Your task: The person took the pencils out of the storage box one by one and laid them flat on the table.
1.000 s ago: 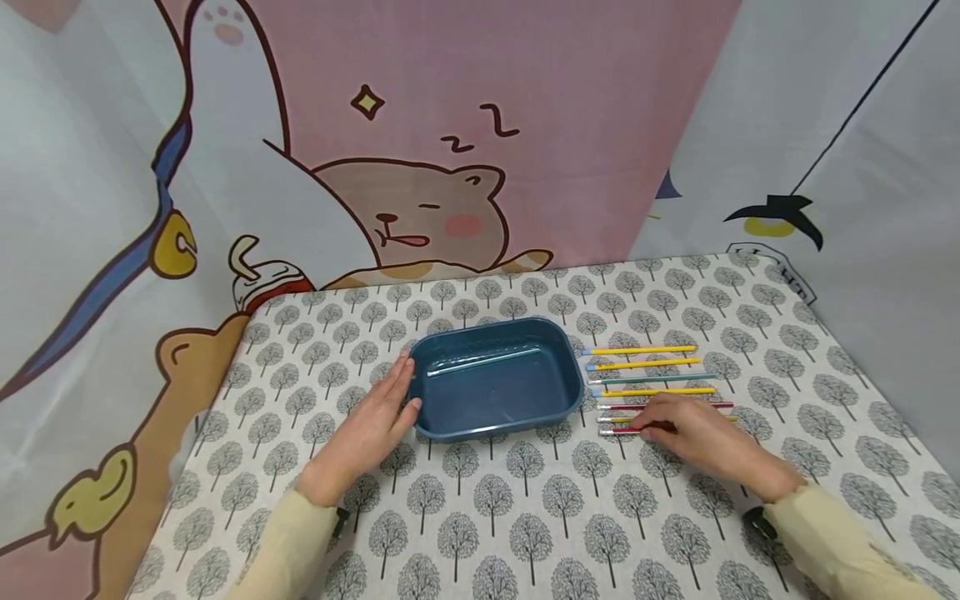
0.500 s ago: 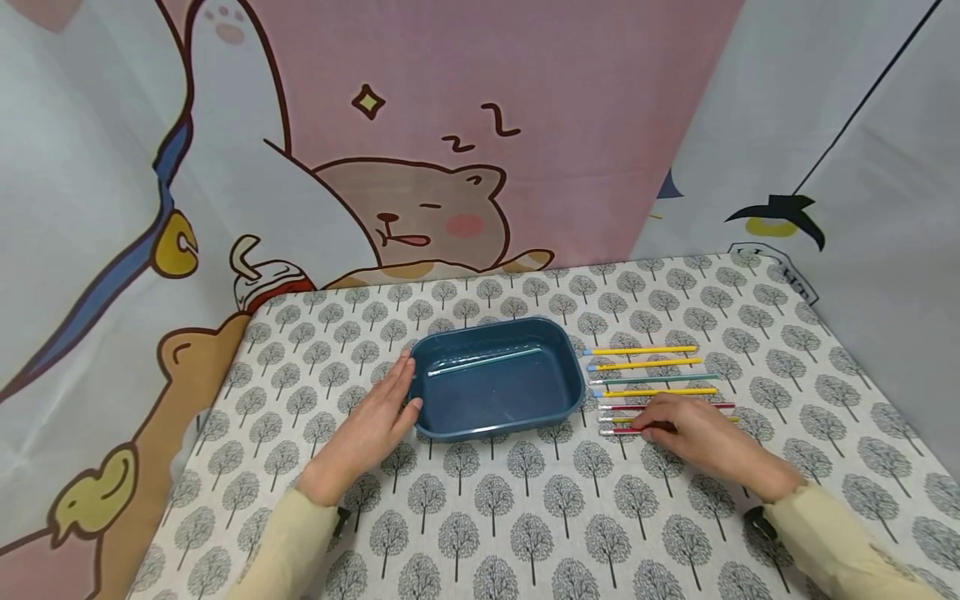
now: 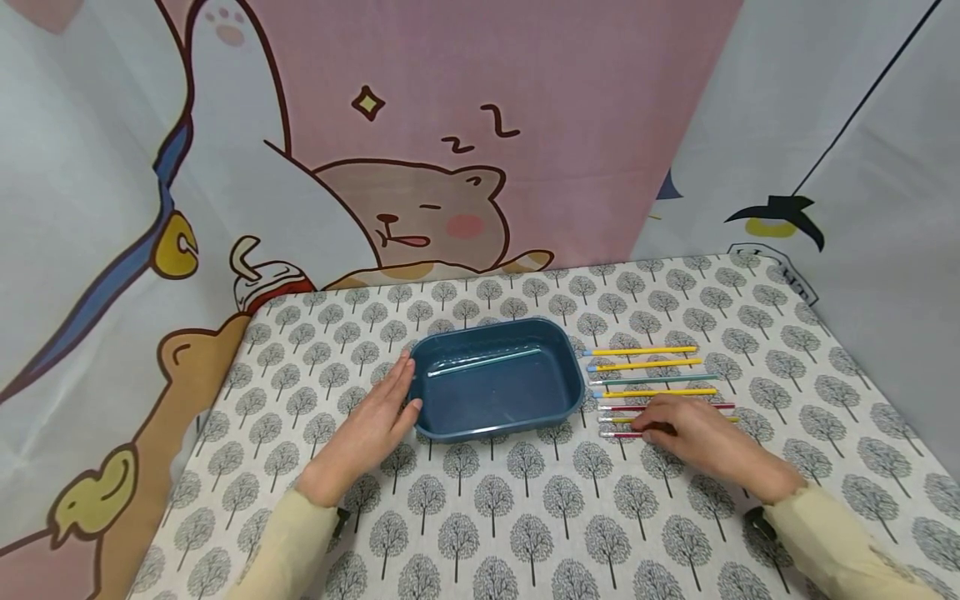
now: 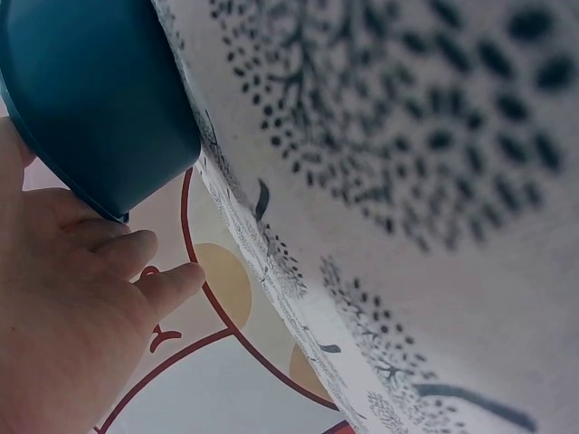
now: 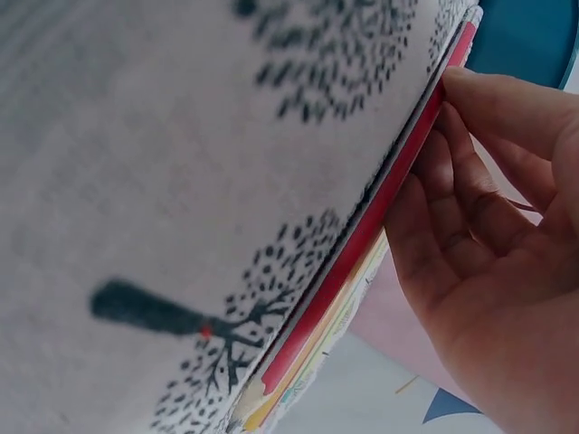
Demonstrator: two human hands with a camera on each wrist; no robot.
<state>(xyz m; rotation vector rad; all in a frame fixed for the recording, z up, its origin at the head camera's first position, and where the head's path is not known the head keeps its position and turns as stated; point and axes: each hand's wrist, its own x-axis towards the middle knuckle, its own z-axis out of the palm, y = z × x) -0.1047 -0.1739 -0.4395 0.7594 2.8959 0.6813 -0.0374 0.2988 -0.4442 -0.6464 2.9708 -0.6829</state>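
Observation:
A dark blue rectangular tray stands on the cloth. My left hand rests its extended fingers against the tray's left wall, thumb at the near corner. The left wrist view shows that hand along the rim. To the right of the tray several pencils lie in a row, roughly parallel, eraser ends toward it. My right hand pinches the nearest one, a red pencil, with thumb and fingertips near its eraser half. That pencil lies along the cloth. In the head view my right hand hides most of it.
Behind the red pencil lie yellow pencils, a green pencil and another dark red pencil. A tree-print cloth covers the table. Cartoon-printed curtains hang at the back and both sides.
The red pencil's eraser end has shifted very slightly toward the near edge under my right fingers. My left hand and the tray stay in place.

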